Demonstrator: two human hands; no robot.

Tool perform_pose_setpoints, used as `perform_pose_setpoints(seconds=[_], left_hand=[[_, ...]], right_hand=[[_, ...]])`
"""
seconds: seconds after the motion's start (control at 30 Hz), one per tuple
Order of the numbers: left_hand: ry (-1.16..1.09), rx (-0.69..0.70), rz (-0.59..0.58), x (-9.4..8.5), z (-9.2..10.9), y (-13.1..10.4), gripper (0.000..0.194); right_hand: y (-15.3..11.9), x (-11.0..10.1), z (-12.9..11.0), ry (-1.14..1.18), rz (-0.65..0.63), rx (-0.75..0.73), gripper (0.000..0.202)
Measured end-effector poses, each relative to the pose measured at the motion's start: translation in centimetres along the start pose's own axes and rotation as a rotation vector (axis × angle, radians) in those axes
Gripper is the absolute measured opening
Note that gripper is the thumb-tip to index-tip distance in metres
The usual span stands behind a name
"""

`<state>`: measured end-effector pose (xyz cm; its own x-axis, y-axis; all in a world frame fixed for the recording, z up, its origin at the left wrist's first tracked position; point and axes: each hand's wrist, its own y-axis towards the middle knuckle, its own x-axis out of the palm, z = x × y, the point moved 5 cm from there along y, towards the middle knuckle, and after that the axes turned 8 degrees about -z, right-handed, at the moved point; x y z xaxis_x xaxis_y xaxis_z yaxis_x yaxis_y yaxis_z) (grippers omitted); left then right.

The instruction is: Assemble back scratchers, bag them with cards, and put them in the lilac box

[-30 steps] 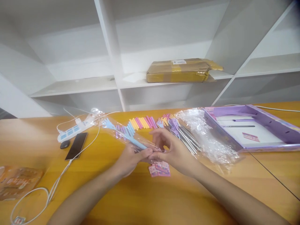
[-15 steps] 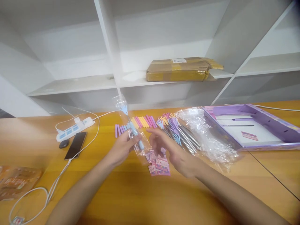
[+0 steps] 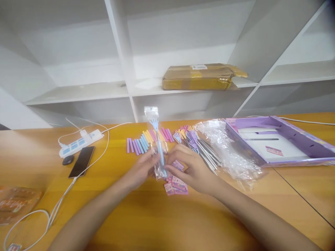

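Note:
A clear plastic bag [image 3: 151, 112] holds a blue hand-shaped stick [image 3: 160, 153], upright with its hand end at the top. My left hand [image 3: 143, 165] grips the bag's lower left side. On the other side, my right hand [image 3: 187, 166] pinches the bag's lower right edge near the blue handle. Pink printed cards [image 3: 179, 185] lie on the table beneath and between the hands. Behind them is a row of purple, blue, yellow and pink tubes [image 3: 136, 146]. Right of the row lie several metal sticks [image 3: 208, 153] with coloured hand-shaped ends.
Loose clear bags [image 3: 230, 153] lie beside a purple open box [image 3: 285, 158] at the right. To the left are a power strip [image 3: 81, 143], a phone [image 3: 82, 161], white cables and an orange packet [image 3: 19, 205]. A taped carton [image 3: 199, 77] sits on the shelf.
The bagged blue stick has turned more upright and moved slightly right. My right hand has come in from beside it and closed on the bag's lower edge.

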<state>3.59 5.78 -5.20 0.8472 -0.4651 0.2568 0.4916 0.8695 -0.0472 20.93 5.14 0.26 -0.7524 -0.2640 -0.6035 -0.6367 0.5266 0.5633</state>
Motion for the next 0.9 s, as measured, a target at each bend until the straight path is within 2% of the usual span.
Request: perform_pose_setpoints(seconds=[0.07, 0.13, 0.27, 0.37, 0.4, 0.5, 0.6, 0.67, 0.77, 0.83, 0.9], left_hand=[[-0.024, 0.032, -0.037, 0.3, 0.1, -0.1, 0.055], [0.055, 0.060, -0.084, 0.7, 0.5, -0.2, 0.054], [0.176, 0.059, -0.054, 0.7, 1.0, -0.3, 0.052], [0.137, 0.062, -0.086, 0.8, 1.0, 0.1, 0.049], [0.113, 0.057, -0.115, 0.9, 0.8, 0.3, 0.050], [0.041, 0.002, -0.212, 1.3, -0.4, 0.3, 0.056], [-0.008, -0.059, -0.269, 1.9, -2.9, -1.0, 0.057], [-0.030, -0.109, -0.300, 2.7, -4.9, -2.7, 0.051], [-0.021, -0.231, -0.312, 3.9, -7.3, -5.9, 0.042], [0.095, -0.287, -0.311, 4.2, -7.4, -7.6, 0.033], [0.253, -0.309, -0.372, 3.9, -6.5, -8.5, 0.027]], right_hand=[[0.0, 0.1, 0.3, 0.040, -0.003, 0.044, 0.013], [0.0, 0.1, 0.5, 0.048, 0.010, 0.068, 0.013], [-0.1, 0.1, 0.6, 0.058, 0.009, 0.139, 0.014], [-0.2, 0.3, 1.4, 0.170, 0.014, 0.291, 0.008], [-0.4, 0.6, 2.0, 0.271, -0.003, 0.367, 0.016], [-1.5, 3.1, 3.3, 0.730, -0.181, 0.574, 0.044], [-3.8, 5.7, 3.7, 1.032, -0.307, 0.668, 0.051], [-5.9, 7.4, 3.7, 1.095, -0.349, 0.709, 0.051], [-9.1, 10.1, 2.9, 1.165, -0.479, 0.763, 0.051], [-10.6, 11.6, 2.4, 1.189, -0.510, 0.762, 0.053], [-11.4, 12.7, 2.2, 1.184, -0.483, 0.739, 0.055]])
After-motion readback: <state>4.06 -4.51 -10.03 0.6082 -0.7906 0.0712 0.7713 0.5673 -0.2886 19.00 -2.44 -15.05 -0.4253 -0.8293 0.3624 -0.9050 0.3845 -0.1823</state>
